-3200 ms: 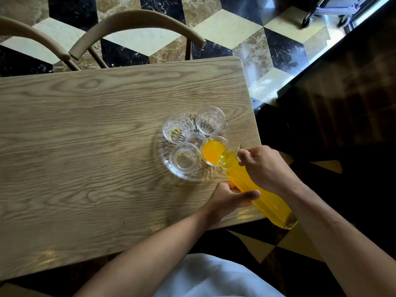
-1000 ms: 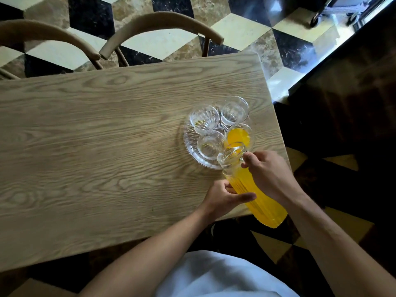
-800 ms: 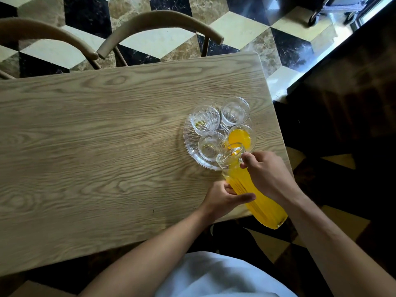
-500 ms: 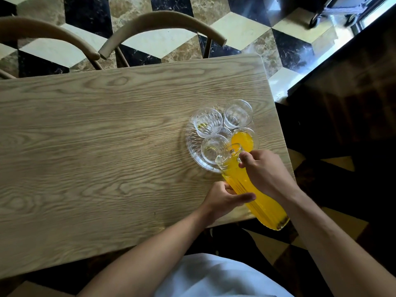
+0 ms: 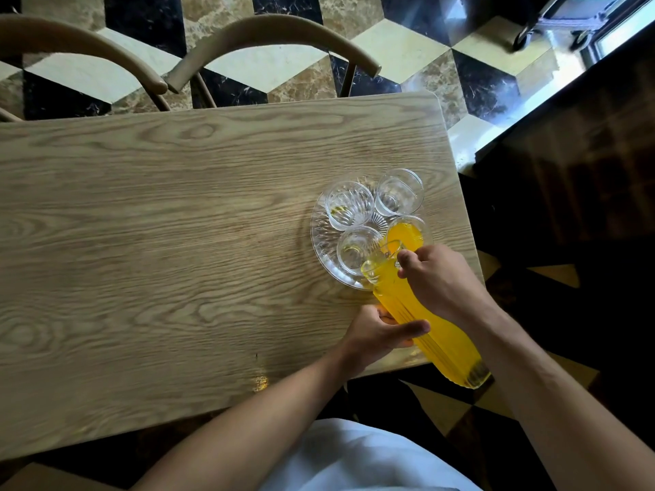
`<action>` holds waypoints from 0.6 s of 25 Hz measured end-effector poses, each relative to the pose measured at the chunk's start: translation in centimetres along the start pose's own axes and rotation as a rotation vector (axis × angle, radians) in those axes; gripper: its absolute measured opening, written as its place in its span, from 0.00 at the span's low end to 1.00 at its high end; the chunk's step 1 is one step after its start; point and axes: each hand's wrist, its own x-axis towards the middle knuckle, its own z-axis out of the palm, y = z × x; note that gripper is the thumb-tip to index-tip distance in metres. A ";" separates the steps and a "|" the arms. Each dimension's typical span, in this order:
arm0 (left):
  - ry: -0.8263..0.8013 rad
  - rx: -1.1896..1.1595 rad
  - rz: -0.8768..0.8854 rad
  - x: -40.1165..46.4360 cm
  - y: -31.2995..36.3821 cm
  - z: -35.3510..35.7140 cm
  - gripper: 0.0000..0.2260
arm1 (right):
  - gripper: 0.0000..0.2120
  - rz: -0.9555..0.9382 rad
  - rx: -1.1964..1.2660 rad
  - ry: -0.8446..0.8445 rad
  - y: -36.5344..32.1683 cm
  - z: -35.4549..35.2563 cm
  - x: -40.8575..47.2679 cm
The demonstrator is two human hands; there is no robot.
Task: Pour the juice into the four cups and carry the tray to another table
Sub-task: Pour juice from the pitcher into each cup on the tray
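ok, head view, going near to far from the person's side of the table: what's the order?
Left hand → near-left empty cup → cup with juice → far-left empty cup → far-right empty cup → chair back. The carafe and right hand span several of these, so left out.

Table [image 5: 159, 249]: light oak-grain top, rounded corners. Chairs: two, curved wooden backs [image 5: 273, 33] [image 5: 71, 47], at the far edge. Floor [image 5: 283, 72]: polished marble in a black, cream and brown cube pattern. Daylight glare at upper right; wheeled cart base [image 5: 553, 26] there.
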 end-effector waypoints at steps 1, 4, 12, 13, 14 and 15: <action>-0.005 -0.008 0.001 0.0 0.1 0.0 0.41 | 0.23 0.001 -0.005 -0.002 -0.1 0.0 0.1; -0.015 -0.020 -0.004 -0.2 0.4 0.0 0.37 | 0.23 -0.004 -0.025 -0.007 -0.4 -0.1 0.2; -0.005 -0.047 -0.014 -0.8 1.2 0.2 0.23 | 0.24 -0.004 -0.056 -0.021 -0.8 0.0 0.7; -0.001 -0.052 -0.017 -0.8 1.3 0.1 0.21 | 0.25 -0.005 -0.060 -0.022 -0.8 0.1 0.7; 0.002 -0.056 -0.020 -0.9 1.3 0.1 0.19 | 0.25 -0.006 -0.064 -0.023 -0.8 0.1 0.7; 0.005 -0.059 -0.023 -0.9 1.4 0.1 0.16 | 0.24 -0.007 -0.068 -0.024 -0.9 0.1 0.7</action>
